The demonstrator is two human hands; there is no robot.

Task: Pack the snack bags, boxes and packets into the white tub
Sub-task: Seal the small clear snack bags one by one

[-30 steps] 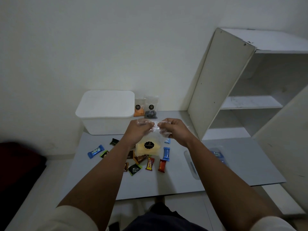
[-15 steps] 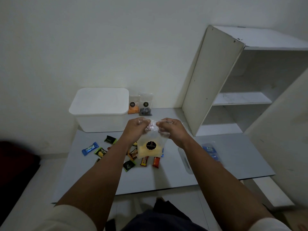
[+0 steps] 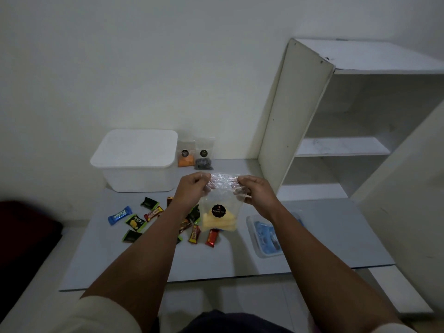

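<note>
Above the grey table (image 3: 312,241) we see our left hand (image 3: 192,188) and right hand (image 3: 257,192) each pinching a top corner of the clear snack bag (image 3: 222,207), which hangs upright, mouth up, yellow pieces at the bottom. From left: the lidded white tub (image 3: 137,159), two small bags (image 3: 194,155) beside it, scattered candy packets (image 3: 149,217) under the bag, then a clear tray (image 3: 266,239).

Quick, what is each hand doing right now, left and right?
Left hand: pinches the top edge of the clear bag.
Right hand: pinches the same bag's top edge at the other corner.
</note>
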